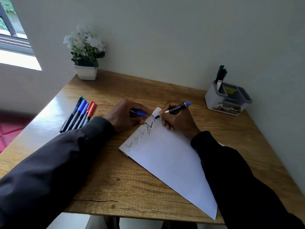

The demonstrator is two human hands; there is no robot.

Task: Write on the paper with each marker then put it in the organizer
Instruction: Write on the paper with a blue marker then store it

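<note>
While the right hand pinches the black blue-ended marker, tip at the far corner of the white paper sheet, the left hand, clasping the blue cap, should steady its edge.

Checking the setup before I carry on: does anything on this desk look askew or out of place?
Only the paper: it lies diagonally across the table, its near corner reaching the front edge. Nothing looks spilled.

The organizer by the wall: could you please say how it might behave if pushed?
The organizer looks like thin plastic, so probably light and apt to slide on the smooth desk. Tall markers stand in its tallest cup, so a high push might tip it.
</note>
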